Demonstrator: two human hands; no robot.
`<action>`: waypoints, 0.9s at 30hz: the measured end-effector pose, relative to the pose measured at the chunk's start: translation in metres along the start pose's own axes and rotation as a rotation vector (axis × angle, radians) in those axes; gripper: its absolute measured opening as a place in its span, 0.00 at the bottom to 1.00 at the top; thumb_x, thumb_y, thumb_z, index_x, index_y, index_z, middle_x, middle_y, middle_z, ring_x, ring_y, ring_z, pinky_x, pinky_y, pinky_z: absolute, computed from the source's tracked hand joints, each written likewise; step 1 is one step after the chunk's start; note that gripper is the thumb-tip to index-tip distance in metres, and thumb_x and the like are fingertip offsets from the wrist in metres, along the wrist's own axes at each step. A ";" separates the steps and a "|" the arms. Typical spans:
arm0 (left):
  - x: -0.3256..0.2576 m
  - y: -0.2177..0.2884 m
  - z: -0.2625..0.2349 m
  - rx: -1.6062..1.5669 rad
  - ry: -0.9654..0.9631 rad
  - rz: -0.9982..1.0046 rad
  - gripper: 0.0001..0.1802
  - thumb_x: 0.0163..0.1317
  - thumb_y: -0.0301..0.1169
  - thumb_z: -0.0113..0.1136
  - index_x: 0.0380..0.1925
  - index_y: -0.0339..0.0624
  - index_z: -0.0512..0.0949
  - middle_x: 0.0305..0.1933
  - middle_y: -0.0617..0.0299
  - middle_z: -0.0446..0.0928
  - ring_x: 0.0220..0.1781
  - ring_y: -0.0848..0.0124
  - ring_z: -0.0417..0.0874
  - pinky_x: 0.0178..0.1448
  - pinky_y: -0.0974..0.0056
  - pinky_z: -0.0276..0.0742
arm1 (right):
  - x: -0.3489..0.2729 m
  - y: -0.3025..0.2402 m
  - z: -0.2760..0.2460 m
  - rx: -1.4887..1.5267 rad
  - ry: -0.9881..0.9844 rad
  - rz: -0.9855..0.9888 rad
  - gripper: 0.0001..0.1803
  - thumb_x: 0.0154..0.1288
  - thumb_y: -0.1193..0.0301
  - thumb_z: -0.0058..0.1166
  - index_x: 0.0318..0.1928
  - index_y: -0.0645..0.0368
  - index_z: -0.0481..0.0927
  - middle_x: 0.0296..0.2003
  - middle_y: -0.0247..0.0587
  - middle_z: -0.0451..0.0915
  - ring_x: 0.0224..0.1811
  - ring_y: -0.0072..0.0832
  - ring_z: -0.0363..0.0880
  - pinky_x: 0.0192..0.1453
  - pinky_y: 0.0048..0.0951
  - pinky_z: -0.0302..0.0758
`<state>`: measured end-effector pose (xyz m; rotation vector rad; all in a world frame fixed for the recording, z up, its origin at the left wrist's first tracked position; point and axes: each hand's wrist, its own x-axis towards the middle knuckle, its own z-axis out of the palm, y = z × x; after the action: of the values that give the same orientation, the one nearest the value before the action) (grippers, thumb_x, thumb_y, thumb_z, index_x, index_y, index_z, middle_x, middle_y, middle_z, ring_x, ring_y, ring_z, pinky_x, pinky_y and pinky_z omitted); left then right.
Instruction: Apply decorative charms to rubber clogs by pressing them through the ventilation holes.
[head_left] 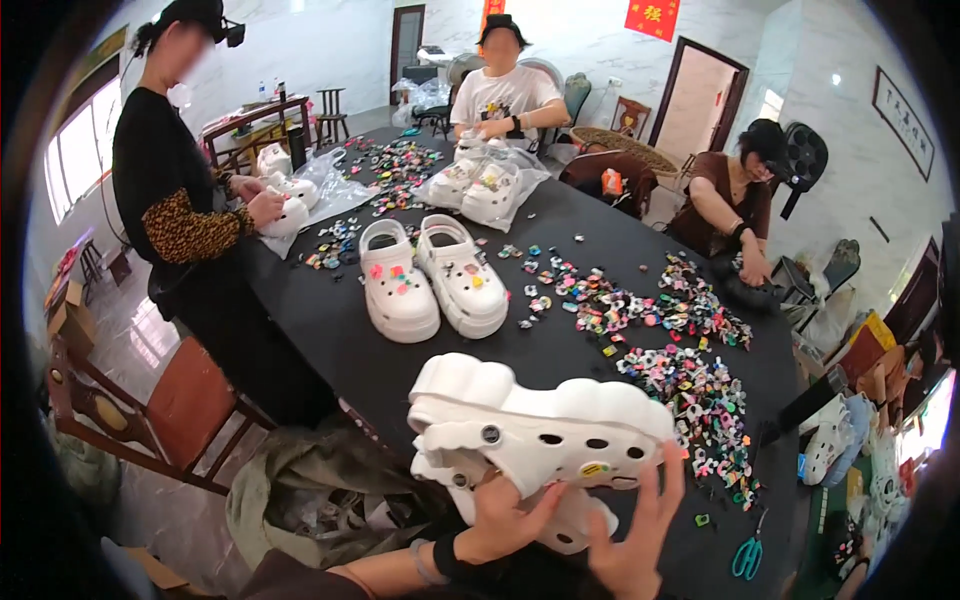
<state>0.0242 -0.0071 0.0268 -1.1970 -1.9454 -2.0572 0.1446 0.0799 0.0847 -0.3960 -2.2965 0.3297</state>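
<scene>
Near the front edge of the table, my left hand [505, 515] grips a white clog [560, 425] from below, its fingers at the heel opening. The clog lies tipped on its side, chunky sole upward, with a small yellow charm beside its holes. Under it shows part of a second white clog [570, 530]. My right hand [635, 535] is by the toe end with its fingers spread; I cannot tell whether the fingertips touch the clog. Beyond them a pair of white clogs [400, 290] stands upright on the black table [520, 350], with colourful charms on the uppers.
Several loose charms [690, 400] lie in heaps to the right, near teal-handled scissors [748, 555]. More charms [395, 170] lie at the far side. Three people work around the table, two with white clogs on plastic bags [335, 190]. A wooden chair [190, 400] stands at left.
</scene>
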 end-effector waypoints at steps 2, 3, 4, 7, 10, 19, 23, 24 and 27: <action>-0.003 -0.003 0.001 0.081 0.031 0.022 0.15 0.46 0.25 0.67 0.37 0.35 0.80 0.36 0.53 0.81 0.36 0.57 0.82 0.42 0.60 0.76 | -0.011 -0.008 0.017 -0.050 0.132 -0.043 0.31 0.60 0.65 0.57 0.62 0.61 0.64 0.64 0.58 0.55 0.65 0.54 0.54 0.64 0.49 0.56; -0.004 -0.003 0.002 0.068 0.036 0.080 0.15 0.46 0.25 0.67 0.37 0.35 0.80 0.36 0.53 0.81 0.36 0.57 0.82 0.42 0.60 0.76 | -0.015 -0.011 0.024 -0.106 0.177 -0.083 0.27 0.61 0.65 0.56 0.59 0.61 0.68 0.62 0.57 0.59 0.61 0.53 0.59 0.61 0.48 0.60; -0.006 -0.003 0.001 0.068 0.039 0.037 0.15 0.46 0.25 0.67 0.37 0.35 0.80 0.35 0.53 0.81 0.35 0.57 0.82 0.41 0.61 0.76 | -0.019 -0.010 0.029 -0.108 0.179 -0.082 0.27 0.61 0.65 0.56 0.59 0.61 0.68 0.62 0.57 0.59 0.61 0.53 0.59 0.61 0.48 0.60; -0.007 -0.002 -0.001 0.083 0.060 0.071 0.14 0.47 0.24 0.67 0.37 0.35 0.80 0.33 0.54 0.81 0.32 0.62 0.83 0.39 0.64 0.76 | -0.020 -0.008 0.042 -0.024 0.179 -0.166 0.17 0.62 0.71 0.55 0.52 0.61 0.74 0.54 0.51 0.68 0.52 0.46 0.68 0.52 0.42 0.67; -0.010 0.003 -0.003 -0.184 0.043 -0.115 0.11 0.51 0.22 0.64 0.37 0.33 0.80 0.34 0.56 0.82 0.36 0.70 0.82 0.40 0.68 0.75 | -0.020 -0.014 0.048 0.245 0.302 0.094 0.11 0.58 0.81 0.56 0.43 0.61 0.79 0.41 0.47 0.77 0.34 0.37 0.77 0.35 0.28 0.73; -0.018 -0.014 -0.008 -0.403 -0.072 -0.289 0.10 0.56 0.23 0.61 0.38 0.30 0.79 0.38 0.57 0.81 0.38 0.73 0.80 0.42 0.69 0.74 | -0.006 -0.027 0.044 0.294 0.253 0.061 0.07 0.54 0.81 0.59 0.36 0.61 0.82 0.32 0.44 0.80 0.33 0.38 0.80 0.36 0.29 0.76; -0.026 -0.026 -0.008 -0.529 0.025 -0.264 0.10 0.56 0.23 0.58 0.38 0.30 0.79 0.38 0.56 0.81 0.40 0.69 0.80 0.45 0.67 0.74 | -0.007 -0.036 0.043 0.260 0.224 0.137 0.07 0.53 0.81 0.60 0.35 0.62 0.81 0.32 0.46 0.80 0.33 0.38 0.80 0.36 0.29 0.76; -0.028 -0.027 -0.008 -0.453 0.008 -0.228 0.12 0.56 0.23 0.57 0.40 0.30 0.78 0.39 0.55 0.80 0.41 0.66 0.80 0.47 0.64 0.74 | -0.009 -0.038 0.045 0.244 0.224 0.137 0.07 0.53 0.81 0.60 0.35 0.62 0.81 0.32 0.46 0.80 0.33 0.38 0.80 0.36 0.29 0.76; -0.035 -0.026 -0.007 -0.482 0.046 -0.186 0.12 0.57 0.23 0.56 0.42 0.31 0.76 0.43 0.50 0.79 0.43 0.62 0.79 0.48 0.62 0.73 | -0.011 -0.045 0.058 0.340 0.279 0.203 0.06 0.53 0.80 0.61 0.34 0.65 0.79 0.32 0.48 0.79 0.32 0.40 0.80 0.36 0.29 0.76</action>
<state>0.0309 -0.0239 -0.0129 -1.0483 -1.6441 -2.7321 0.1011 0.0273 0.0545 -0.4689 -1.8878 0.7093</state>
